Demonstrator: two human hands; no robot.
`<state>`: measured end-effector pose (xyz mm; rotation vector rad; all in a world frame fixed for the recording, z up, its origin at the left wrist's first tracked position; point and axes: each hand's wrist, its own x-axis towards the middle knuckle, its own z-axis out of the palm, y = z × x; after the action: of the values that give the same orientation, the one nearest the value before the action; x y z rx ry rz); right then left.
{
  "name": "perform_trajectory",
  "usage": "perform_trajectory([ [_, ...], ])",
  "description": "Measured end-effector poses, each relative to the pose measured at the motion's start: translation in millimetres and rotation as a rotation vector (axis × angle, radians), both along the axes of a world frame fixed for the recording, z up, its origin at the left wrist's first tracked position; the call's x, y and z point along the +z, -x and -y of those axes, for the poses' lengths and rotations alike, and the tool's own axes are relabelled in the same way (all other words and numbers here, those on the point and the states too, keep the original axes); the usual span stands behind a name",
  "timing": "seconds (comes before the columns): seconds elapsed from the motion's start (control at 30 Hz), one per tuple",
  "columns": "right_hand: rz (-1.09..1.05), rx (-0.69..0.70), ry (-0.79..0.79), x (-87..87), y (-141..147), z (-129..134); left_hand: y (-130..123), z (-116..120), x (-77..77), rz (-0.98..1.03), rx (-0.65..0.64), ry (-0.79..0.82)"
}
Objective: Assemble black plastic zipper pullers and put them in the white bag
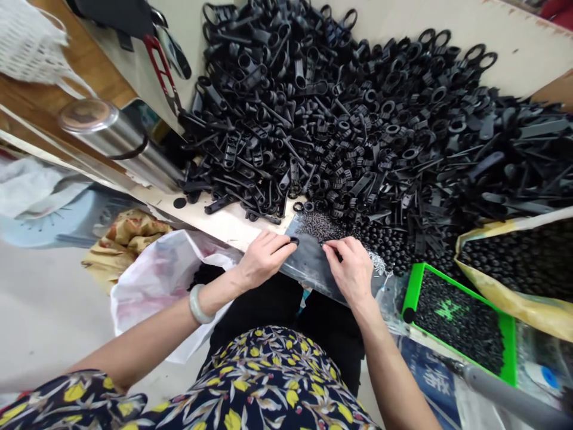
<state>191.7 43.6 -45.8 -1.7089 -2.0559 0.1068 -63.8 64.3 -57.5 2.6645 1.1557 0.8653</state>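
Observation:
Between the thumb and fingers of my left hand (pixel 267 258) is a small black plastic ring (pixel 294 240), held over the near edge of the work surface. My right hand (pixel 349 266) is a short way to the right, thumb and forefinger pinched together; whatever they hold is too small to make out. Just beyond the hands lies a heap of tiny dark metal pieces (pixel 320 226) on a dark sheet (pixel 308 257). Small silvery pins (pixel 378 263) lie right of my right hand, beside many black beads (pixel 396 242).
A large pile of black plastic parts (pixel 322 113) covers the back. At right stand a green tray (pixel 417 286) of small black pieces, a yellow-edged sack (pixel 505 286) and a grey tool (pixel 496 388). At left are a steel flask (pixel 129 146), red-handled scissors (pixel 161 65) and a white bag (pixel 156 280).

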Motion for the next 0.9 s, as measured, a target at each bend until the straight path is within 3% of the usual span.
perform_trajectory([
  [0.1,0.112,-0.026,-0.015,-2.3,11.0,-9.1,-11.5,16.6,-11.4,0.036,0.078,-0.024],
  [0.23,0.167,-0.060,-0.013,-5.2,19.0,-14.6,-15.2,29.8,-12.2,0.130,0.169,0.032],
  [0.4,0.118,0.041,-0.021,-3.6,2.2,-1.8,-12.9,34.2,-8.5,0.256,0.282,0.212],
  [0.5,0.087,0.083,-0.040,-3.3,-9.7,7.2,-15.7,29.6,-4.9,0.168,0.379,0.278],
  [0.63,0.012,0.104,-0.059,-3.9,-14.7,12.2,-19.6,22.5,0.2,0.043,0.379,0.294],
  [0.9,0.003,0.118,-0.029,-4.2,-14.1,19.0,-24.2,30.6,8.3,-0.013,0.320,0.138],
])
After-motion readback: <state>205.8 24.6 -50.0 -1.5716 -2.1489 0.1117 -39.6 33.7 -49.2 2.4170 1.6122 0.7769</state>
